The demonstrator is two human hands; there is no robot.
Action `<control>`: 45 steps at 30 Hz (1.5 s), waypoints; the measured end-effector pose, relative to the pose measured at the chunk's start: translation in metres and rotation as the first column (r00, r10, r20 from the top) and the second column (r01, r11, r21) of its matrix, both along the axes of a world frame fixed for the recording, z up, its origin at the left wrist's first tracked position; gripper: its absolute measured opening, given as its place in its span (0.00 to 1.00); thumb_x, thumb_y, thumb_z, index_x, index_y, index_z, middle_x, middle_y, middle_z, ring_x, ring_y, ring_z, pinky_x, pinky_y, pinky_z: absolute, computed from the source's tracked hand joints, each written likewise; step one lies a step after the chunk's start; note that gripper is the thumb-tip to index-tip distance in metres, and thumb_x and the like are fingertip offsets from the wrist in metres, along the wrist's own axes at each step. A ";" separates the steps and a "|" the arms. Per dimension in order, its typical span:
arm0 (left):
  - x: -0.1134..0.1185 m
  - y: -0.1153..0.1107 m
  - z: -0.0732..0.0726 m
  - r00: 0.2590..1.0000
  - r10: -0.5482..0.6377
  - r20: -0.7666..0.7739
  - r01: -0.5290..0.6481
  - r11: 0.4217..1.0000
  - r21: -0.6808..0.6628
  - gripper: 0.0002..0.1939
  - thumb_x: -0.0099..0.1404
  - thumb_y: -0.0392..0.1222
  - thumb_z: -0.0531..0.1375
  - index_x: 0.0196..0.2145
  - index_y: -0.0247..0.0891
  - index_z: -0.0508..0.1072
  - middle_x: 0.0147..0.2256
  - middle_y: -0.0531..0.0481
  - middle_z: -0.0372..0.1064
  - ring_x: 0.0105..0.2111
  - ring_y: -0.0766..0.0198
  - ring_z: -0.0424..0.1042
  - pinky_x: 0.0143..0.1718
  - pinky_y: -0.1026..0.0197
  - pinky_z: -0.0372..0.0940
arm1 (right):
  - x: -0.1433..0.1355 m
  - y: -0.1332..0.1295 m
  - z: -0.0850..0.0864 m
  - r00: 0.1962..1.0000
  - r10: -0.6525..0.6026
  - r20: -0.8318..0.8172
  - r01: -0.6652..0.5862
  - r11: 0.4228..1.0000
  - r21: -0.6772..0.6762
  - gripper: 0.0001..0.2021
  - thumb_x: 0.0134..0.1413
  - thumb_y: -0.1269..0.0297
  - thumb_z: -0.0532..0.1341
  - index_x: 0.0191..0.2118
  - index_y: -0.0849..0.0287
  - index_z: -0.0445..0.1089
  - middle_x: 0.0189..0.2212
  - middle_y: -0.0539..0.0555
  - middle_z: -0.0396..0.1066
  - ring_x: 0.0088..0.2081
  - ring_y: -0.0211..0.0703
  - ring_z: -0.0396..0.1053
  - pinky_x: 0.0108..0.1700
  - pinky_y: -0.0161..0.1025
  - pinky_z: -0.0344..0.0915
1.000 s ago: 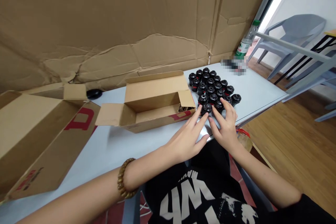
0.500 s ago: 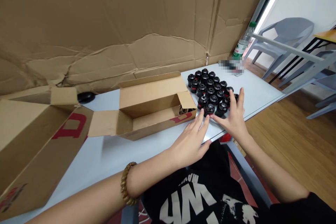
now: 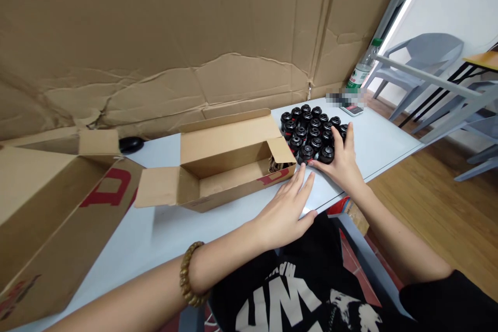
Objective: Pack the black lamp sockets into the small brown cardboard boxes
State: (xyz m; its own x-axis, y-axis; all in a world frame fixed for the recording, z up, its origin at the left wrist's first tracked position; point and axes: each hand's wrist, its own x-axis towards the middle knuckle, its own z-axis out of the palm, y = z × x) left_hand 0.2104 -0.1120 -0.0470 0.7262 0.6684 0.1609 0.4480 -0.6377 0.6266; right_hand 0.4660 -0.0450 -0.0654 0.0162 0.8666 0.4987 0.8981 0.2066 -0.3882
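Several small black round parts with glossy stepped tops and hints of red (image 3: pixel 314 132) stand packed together on the white table (image 3: pixel 229 228). Along their right and near sides curves my right hand (image 3: pixel 342 163), thumb and fingers spread against the outer parts. My left hand (image 3: pixel 284 212) lies at the near edge of the group, fingers stretched and apart, its fingertips by the nearest part (image 3: pixel 306 153). Just left of the group is an open cardboard box (image 3: pixel 233 189) with flaps folded out and some crumpled brown stuffing (image 3: pixel 275 165) at its right end.
A larger open carton (image 3: pixel 78 233) stands at the left, with a black rounded object (image 3: pixel 131 144) behind it. Tall cardboard (image 3: pixel 194 21) lines the back. A green-capped bottle (image 3: pixel 360 72) and a phone-like object (image 3: pixel 352 110) sit at the far right. Grey chairs (image 3: pixel 431 57) stand beyond.
My right hand has moved slightly left and in against the black parts, which now stand closer together. The left hand stays nearly in place. The view has shifted a little.
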 end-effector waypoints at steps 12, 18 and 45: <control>-0.006 0.001 -0.001 1.000 0.017 -0.022 -0.017 1.000 0.009 0.41 0.77 0.46 0.61 0.81 0.40 0.50 0.82 0.33 0.23 0.81 0.34 0.41 0.76 0.30 0.56 | 0.045 0.032 0.021 0.999 0.044 -0.015 -0.044 0.999 0.011 0.64 0.59 0.21 0.60 0.84 0.52 0.30 0.84 0.73 0.23 0.83 0.83 0.32 0.67 0.86 0.58; -0.014 -0.021 0.054 0.973 -0.211 -0.096 0.230 0.936 0.268 0.21 0.81 0.40 0.55 0.67 0.33 0.72 0.76 0.26 0.57 0.74 0.35 0.62 0.69 0.34 0.68 | 0.066 0.048 0.060 0.973 0.194 -0.125 -0.182 0.978 0.104 0.51 0.64 0.23 0.57 0.78 0.58 0.56 0.79 0.74 0.53 0.78 0.73 0.55 0.63 0.68 0.73; -0.174 0.044 0.087 0.772 0.593 0.229 -0.621 0.627 0.470 0.11 0.78 0.44 0.60 0.37 0.43 0.80 0.38 0.49 0.84 0.40 0.52 0.82 0.46 0.51 0.73 | -0.132 0.071 0.104 0.853 0.522 -0.007 -0.519 0.846 -0.120 0.19 0.66 0.77 0.51 0.54 0.64 0.74 0.53 0.65 0.79 0.55 0.53 0.76 0.62 0.50 0.70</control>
State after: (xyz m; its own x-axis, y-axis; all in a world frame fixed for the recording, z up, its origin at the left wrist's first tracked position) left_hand 0.0368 -0.0683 0.0395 0.1675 0.7685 0.6175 0.8269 -0.4506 0.3364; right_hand 0.3339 0.0256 0.0386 -0.4645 0.7948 0.3906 0.6805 0.6026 -0.4169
